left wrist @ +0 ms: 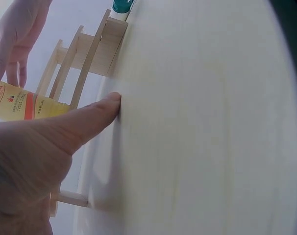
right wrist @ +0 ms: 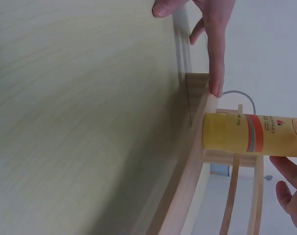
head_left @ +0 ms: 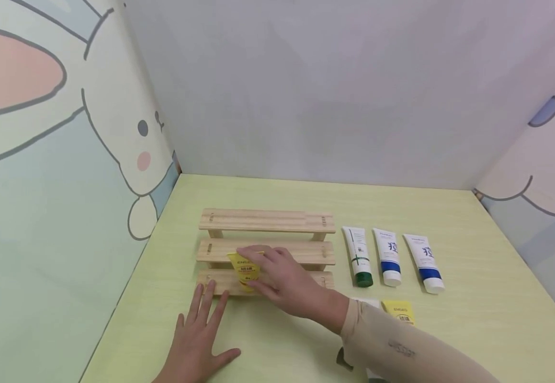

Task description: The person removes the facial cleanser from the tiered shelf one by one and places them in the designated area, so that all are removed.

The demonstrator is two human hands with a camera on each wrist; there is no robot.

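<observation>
A yellow squeeze tube [head_left: 247, 268] stands cap down on the lowest tier of a three-tier wooden rack [head_left: 258, 220]. My right hand [head_left: 289, 279] pinches its upper part between thumb and fingers. In the right wrist view the cap end of the yellow tube [right wrist: 227, 132] meets the lowest slat. My left hand [head_left: 196, 338] lies with spread, straight fingers at the left end of that slat, fingertips on the wood. The left wrist view shows the thumb of my left hand [left wrist: 36, 147] stretched out along the table.
Right of the rack lie a white tube with a green cap [head_left: 358, 258] and two white tubes with blue bands, one nearer [head_left: 387, 255] and one farther right [head_left: 424, 263]. Another yellow tube [head_left: 399, 310] lies partly under my right forearm. Painted walls border the table [head_left: 478, 255].
</observation>
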